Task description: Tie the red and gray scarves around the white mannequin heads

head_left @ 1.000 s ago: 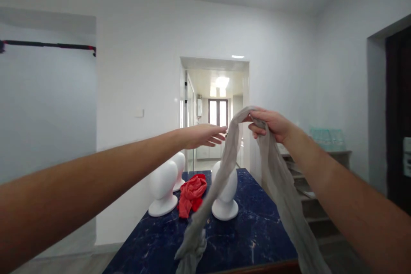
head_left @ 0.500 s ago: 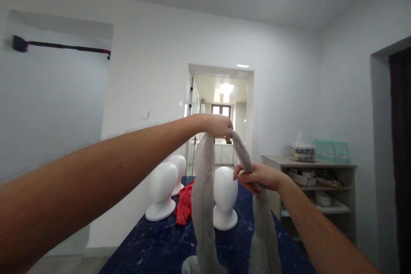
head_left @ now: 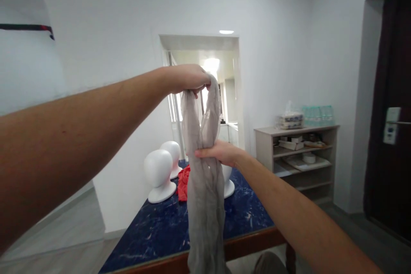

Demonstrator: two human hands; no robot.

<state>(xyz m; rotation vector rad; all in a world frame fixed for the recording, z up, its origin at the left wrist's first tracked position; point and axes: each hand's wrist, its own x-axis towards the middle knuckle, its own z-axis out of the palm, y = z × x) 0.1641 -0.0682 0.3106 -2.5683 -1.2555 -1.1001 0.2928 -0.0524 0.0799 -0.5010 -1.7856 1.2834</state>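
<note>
A long grey scarf (head_left: 207, 205) hangs doubled in front of me, its lower part dropping past the table's near edge. My left hand (head_left: 191, 79) is closed on the fold at the top. Lower down, my right hand (head_left: 221, 153) wraps around both hanging lengths, its thumb lying across the front. Behind the scarf, a white foam head (head_left: 228, 186) is mostly hidden. Two more foam heads, a nearer one (head_left: 159, 174) and a farther one (head_left: 171, 154), stand upright to the left. Crumpled red cloth (head_left: 183, 183) lies beside them.
The blue marbled table (head_left: 157, 235) has a brown wooden edge. To the right stands a shelf unit (head_left: 263, 145) with water bottles (head_left: 317, 115) and a wrapped pack (head_left: 290, 120) on top. A dark door (head_left: 391, 167) is at far right; a doorway opens ahead.
The scarf's two lengths have come together. My right hand has moved left from one length to grip both. My left hand still holds the top fold; the view has tilted down and turned right.
</note>
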